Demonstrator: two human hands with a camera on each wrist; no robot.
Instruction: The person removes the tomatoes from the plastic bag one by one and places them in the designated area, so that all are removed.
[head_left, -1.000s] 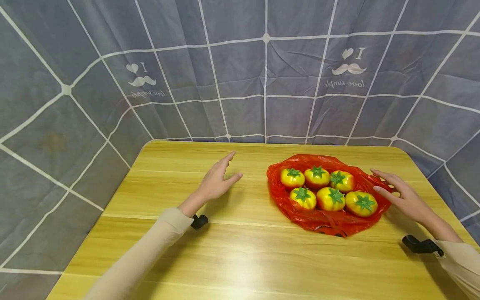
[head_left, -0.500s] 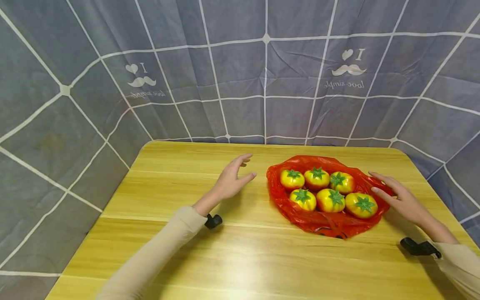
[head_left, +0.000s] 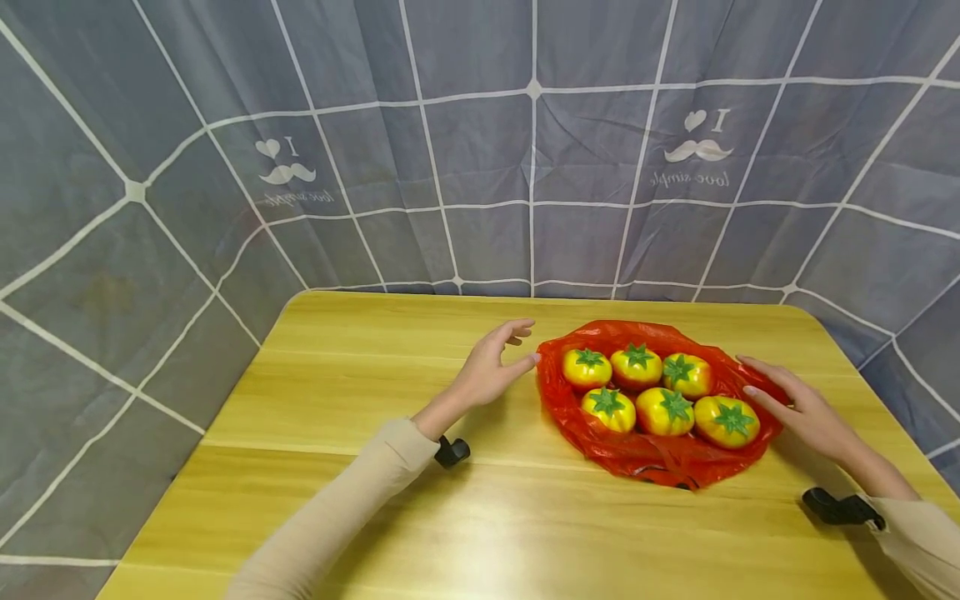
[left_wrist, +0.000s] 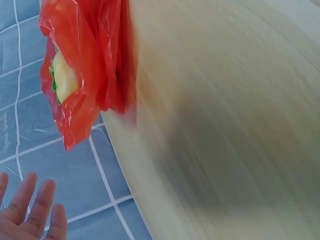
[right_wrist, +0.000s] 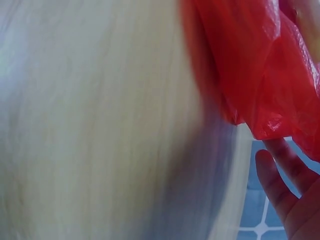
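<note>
Flanking the bag, your two hands hold nothing. Your left hand (head_left: 483, 373) has its fingers loosely bent and well parted from the thumb, which points at the bag's left rim; the left wrist view shows a gap between fingers and plastic. Your right hand (head_left: 810, 417) is likewise loose, thumb and fingers apart at the bag's right edge. One of its fingertips meets the edge of the plastic in the right wrist view, but you cannot tell whether it touches.

Between your hands, right of the table's middle, lies the red plastic bag (head_left: 633, 458), its mouth spread wide and facing up. Six yellow-and-red fruits (head_left: 609, 412) with green star-shaped tops sit inside in two rows of three. Beneath is the wood-grain table (head_left: 360, 383), showing a bright reflection near you. Your beige sleeves (head_left: 337, 517) end at black wrist devices (head_left: 452, 452). Beyond the table hangs a grey-blue curtain (head_left: 480, 150) with white grid lines and mirrored lettering.
</note>
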